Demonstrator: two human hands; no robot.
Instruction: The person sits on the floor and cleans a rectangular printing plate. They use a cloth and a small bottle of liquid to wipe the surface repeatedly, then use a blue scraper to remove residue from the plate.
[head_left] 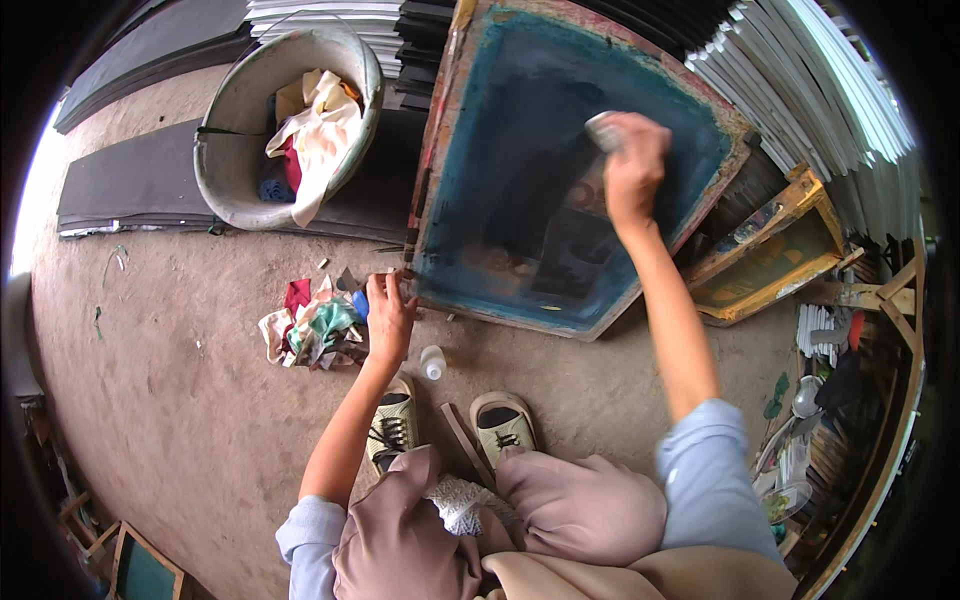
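Note:
A large screen printing frame (431, 190) with a dark blue-green mesh leans at a slant in front of me. My right hand (636, 165), slightly blurred, is closed around a small pale wad (603, 131), perhaps cloth, against the upper right of the mesh. Faint printed shapes show on the mesh below it. At the frame's lower left corner, my left hand (390, 318) has its fingers bent onto the wooden edge. Beside that hand lies a heap of coloured rags (318, 325). A small white bottle (433, 362) is on the ground near my left shoe.
A grey bucket (222, 165) holding rags stands at the upper left on dark flat sheets (120, 185). A smaller yellow-edged frame (775, 250) leans at the right. Stacked sheets (800, 85) line the back. Assorted items (805, 400) crowd the right edge.

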